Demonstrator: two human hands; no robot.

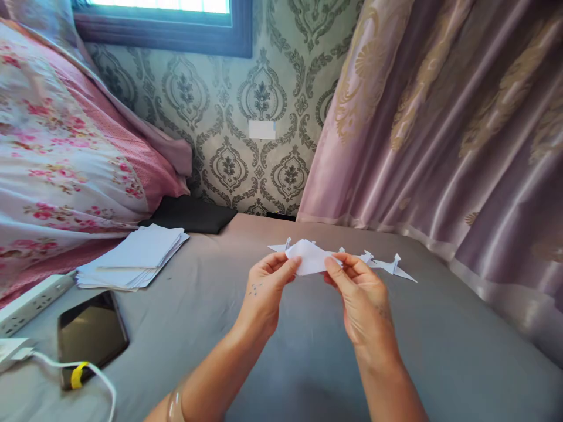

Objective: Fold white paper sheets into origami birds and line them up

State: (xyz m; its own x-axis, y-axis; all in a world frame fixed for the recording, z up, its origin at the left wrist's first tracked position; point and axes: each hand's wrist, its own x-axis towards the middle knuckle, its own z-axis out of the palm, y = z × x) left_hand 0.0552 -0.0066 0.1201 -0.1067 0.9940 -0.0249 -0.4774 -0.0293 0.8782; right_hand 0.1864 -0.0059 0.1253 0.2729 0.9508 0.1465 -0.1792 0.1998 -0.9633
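Between my two hands I hold a folded piece of white paper (311, 258) above the grey sheet. My left hand (269, 287) pinches its left edge, thumb on the near face and fingers behind. The right edge is gripped the same way by my right hand (358, 290). Just beyond the hands, several folded white paper figures stand in a row on the sheet, partly hidden by the held paper and my fingers. The rightmost paper figure (393, 266) shows a raised neck-like part and a long pointed end.
To the left lie a stack of white paper sheets (136, 258), a dark phone (93, 328), a white power strip (37, 302) and a white cable (103, 375) with a yellow tie. A black folded item (193, 214) rests near the wall. Curtains (422, 129) hang at right.
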